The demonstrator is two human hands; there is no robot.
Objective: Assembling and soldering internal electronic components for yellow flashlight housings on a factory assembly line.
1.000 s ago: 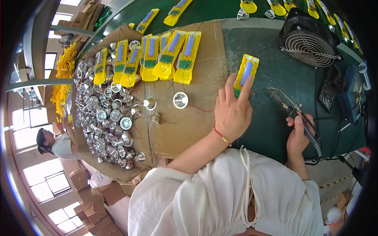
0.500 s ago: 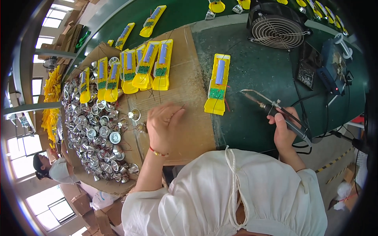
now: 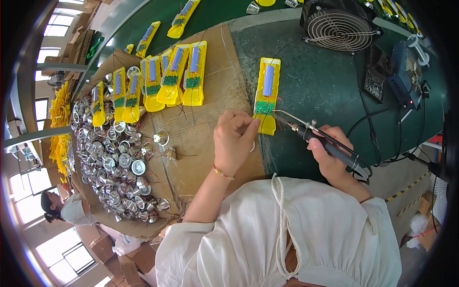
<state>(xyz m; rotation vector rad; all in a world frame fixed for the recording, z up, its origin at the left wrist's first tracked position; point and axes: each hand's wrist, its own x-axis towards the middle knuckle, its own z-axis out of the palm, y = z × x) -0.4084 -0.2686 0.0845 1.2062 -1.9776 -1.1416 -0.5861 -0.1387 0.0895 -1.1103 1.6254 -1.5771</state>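
A yellow plastic housing point(image 3: 266, 125) lies on the green mat, carrying a blue-purple cylindrical battery point(image 3: 268, 80) and a green circuit board point(image 3: 264, 107) with thin wires. My right hand point(image 3: 330, 150) grips a soldering iron point(image 3: 313, 136) with a thin metal tube along it; the tips of both reach the board's right edge. Beside the housing's lower left edge, my left hand point(image 3: 235, 141) is closed, thumb and forefinger pinched together. What it pinches is too small to make out; a pale curved edge shows under the palm.
Several similar yellow housings point(image 3: 192, 91) lie on cardboard point(image 3: 217, 62) at left, beside a heap of silvery lamp reflectors point(image 3: 125, 160). A black fan point(image 3: 339, 33) stands at the back, near a blue box with a solder spool point(image 3: 404, 86). Another person point(image 3: 71, 208) is at far left.
My left hand has moved right and up from the cardboard to the housing, fingers now pinched. My right hand has brought the soldering iron left to the circuit board.
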